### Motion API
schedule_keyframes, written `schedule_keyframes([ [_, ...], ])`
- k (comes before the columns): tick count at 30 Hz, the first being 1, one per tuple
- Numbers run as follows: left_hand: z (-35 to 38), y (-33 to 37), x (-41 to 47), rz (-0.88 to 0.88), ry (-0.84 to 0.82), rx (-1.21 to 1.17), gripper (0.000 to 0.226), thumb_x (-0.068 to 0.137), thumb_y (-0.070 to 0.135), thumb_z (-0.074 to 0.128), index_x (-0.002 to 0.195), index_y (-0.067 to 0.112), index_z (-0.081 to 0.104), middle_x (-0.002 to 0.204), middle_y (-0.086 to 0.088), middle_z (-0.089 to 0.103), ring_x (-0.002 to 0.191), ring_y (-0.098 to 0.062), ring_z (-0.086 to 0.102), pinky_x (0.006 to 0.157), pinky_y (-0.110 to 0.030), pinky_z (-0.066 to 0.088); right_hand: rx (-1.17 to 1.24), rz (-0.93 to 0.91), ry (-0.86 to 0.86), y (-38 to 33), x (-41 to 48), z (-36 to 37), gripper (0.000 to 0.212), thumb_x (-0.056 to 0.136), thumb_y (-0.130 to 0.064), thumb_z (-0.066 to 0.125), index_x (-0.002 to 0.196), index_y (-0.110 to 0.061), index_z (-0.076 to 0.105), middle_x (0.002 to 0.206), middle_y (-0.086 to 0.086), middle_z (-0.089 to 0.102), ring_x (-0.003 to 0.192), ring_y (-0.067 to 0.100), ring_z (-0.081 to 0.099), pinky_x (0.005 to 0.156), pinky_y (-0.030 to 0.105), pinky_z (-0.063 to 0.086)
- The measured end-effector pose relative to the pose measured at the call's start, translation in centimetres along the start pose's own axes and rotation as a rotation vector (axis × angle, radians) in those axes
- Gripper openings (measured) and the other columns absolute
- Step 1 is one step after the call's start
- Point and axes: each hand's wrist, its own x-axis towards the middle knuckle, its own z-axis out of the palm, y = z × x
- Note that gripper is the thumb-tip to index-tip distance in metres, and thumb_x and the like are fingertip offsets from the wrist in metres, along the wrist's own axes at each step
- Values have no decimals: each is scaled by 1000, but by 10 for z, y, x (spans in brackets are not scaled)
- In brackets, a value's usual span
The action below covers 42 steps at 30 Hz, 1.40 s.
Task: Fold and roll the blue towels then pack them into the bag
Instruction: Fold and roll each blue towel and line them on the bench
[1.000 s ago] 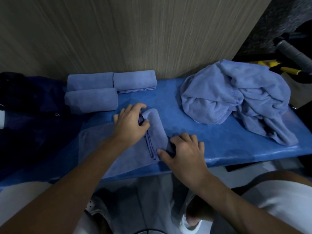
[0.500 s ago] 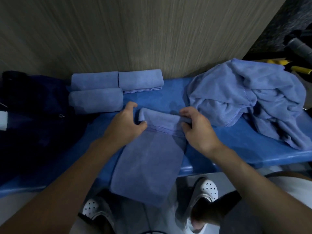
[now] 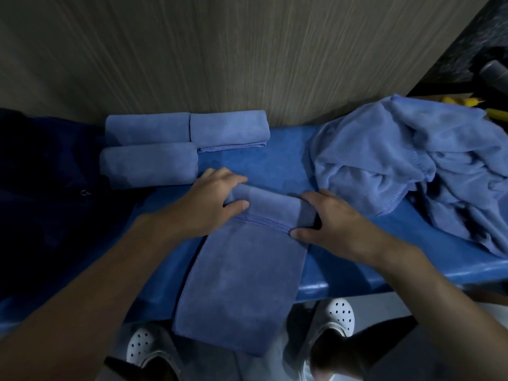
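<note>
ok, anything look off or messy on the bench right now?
Minor only. The back-right rolled blue towel has a loose flat edge sticking out beneath it, so that roll is not fully tucked. The half-rolled blue towel hangs over the front edge of the blue padded bench, which looks normal mid-roll.

The towel [image 3: 242, 284] is matt blue cloth with a short, velvety nap and a stitched hem; the rolled towels [image 3: 148, 166] show the same soft, dull surface; the heap of towels [image 3: 371, 166] looks plusher, with stitched edges; the counter [image 3: 357, 273] has a smooth blue covering, faintly glossy at its edge; the wall [image 3: 247, 50] is matt, finely streaked wood grain; the shoes [image 3: 341, 314] are white, smooth, perforated, plastic or foam.
</note>
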Motion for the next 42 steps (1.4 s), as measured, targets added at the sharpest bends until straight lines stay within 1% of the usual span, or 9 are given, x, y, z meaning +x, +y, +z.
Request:
schedule_keyframes([
  [4,-4,1,-2,23,19,-44,13,93,25,62,103,22,54,103,7,49,95,-5,43,80,-22,33,53,-26,103,-2,5,-1,37,79,-28,75,109,-18,57,99,-1,56,86,13,52,65,20,40],
  [8,-3,10,-8,45,149,-148,12,95,17,59,98,18,48,84,7,52,75,-3,49,64,-18,39,45,-62,321,-7,11,4,32,82,-19,72,108,-13,54,105,2,49,87,18,52,72,31,47],
  [12,0,9,-15,62,210,-160,39,91,14,66,128,17,53,109,8,57,97,-5,54,85,-21,45,-51,-122,384,-7,5,6,34,80,-20,74,107,-14,55,106,2,49,90,22,53,70,36,48],
  [19,3,7,-38,180,245,-25,44,88,2,67,129,13,57,121,2,62,107,-10,57,90,-24,46,-7,-174,306,-6,-16,1,46,74,-49,68,110,-22,58,108,-7,51,98,16,50,86,43,46],
  [23,3,8,-53,192,204,43,55,89,15,69,140,16,50,141,7,49,131,-5,40,109,-13,26,69,-210,287,-4,-27,3,41,84,-61,50,105,-27,58,106,-12,51,99,13,50,88,42,45],
  [27,3,12,-66,187,151,-19,44,92,46,49,128,22,57,143,16,46,139,6,29,111,-7,18,197,-241,318,-2,-31,8,29,90,-50,48,82,-25,59,100,-11,51,96,13,55,86,42,46],
  [32,11,16,-66,94,169,-236,4,96,26,59,97,25,62,134,15,56,132,10,38,106,-13,30,229,-167,336,-6,-32,13,34,84,-54,54,76,-21,53,88,-5,57,86,18,56,78,40,48],
  [37,13,17,-63,-60,128,-266,25,91,35,64,113,31,53,126,20,54,118,7,47,98,-14,35,128,-35,169,-1,-31,15,52,82,-52,59,125,-23,54,114,-6,57,110,17,49,97,45,42],
  [42,6,9,-56,-75,-33,-12,75,73,74,35,133,31,49,124,20,48,119,-6,41,105,-34,30,143,-58,44,0,-29,8,55,80,-44,71,129,-24,56,109,-7,54,110,16,48,100,39,40],
])
